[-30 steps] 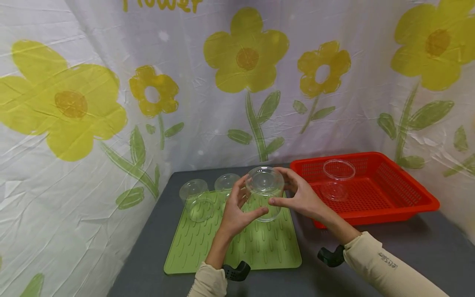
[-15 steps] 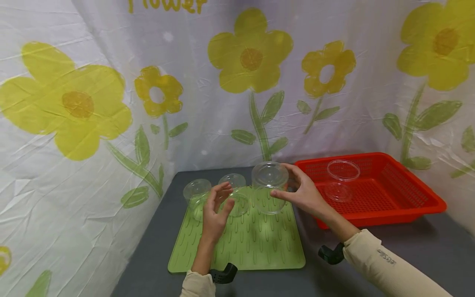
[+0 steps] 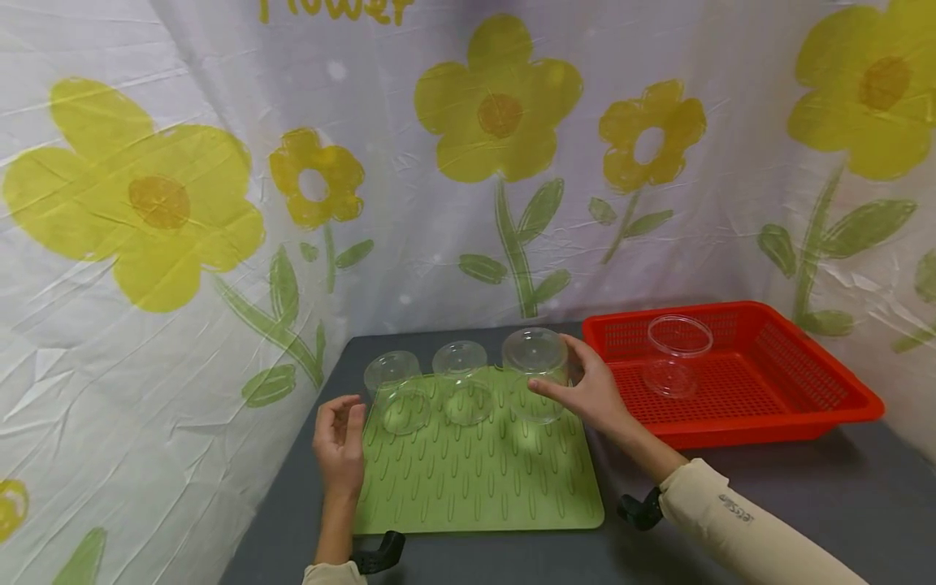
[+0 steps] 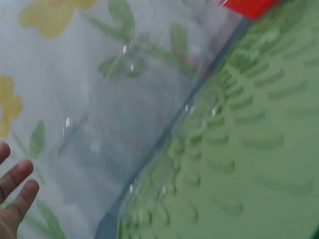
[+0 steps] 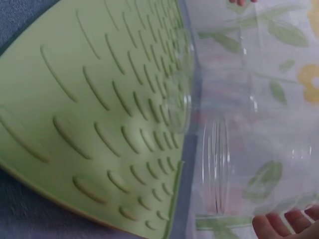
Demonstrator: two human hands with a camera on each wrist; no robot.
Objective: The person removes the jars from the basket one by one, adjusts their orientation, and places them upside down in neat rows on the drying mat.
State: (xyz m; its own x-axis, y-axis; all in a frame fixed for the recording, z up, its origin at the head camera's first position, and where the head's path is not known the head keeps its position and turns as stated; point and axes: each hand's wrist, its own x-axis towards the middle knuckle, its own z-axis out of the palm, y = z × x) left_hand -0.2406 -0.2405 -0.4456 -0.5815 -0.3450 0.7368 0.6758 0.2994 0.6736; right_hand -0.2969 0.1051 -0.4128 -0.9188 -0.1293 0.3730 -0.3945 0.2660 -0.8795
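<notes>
My right hand [image 3: 588, 386] grips the right side of a clear plastic jar [image 3: 535, 353], thumb across its front and fingers behind. The jar is upside down, with its threaded rim [image 5: 217, 167] toward the mat in the right wrist view. Two similar clear jars, the middle one [image 3: 461, 382] and the left one [image 3: 395, 390], stand in a row with it on the green ridged mat [image 3: 475, 487]. Left of the mat, my left hand [image 3: 340, 447] is held in the air with loosely bent fingers and holds nothing. In the left wrist view its fingers [image 4: 19, 174] touch no jar.
To the right of the mat stands a red plastic basket [image 3: 731, 431] with another clear jar [image 3: 676, 357] upright in it. A grey table [image 3: 731, 504] lies under everything. Behind and to the left hangs a white curtain [image 3: 409, 244] with yellow flowers.
Both hands held the right-hand jar earlier. The left hand has let go and moved left past the mat's edge. The jar has come down into line with the others, still in the right hand.
</notes>
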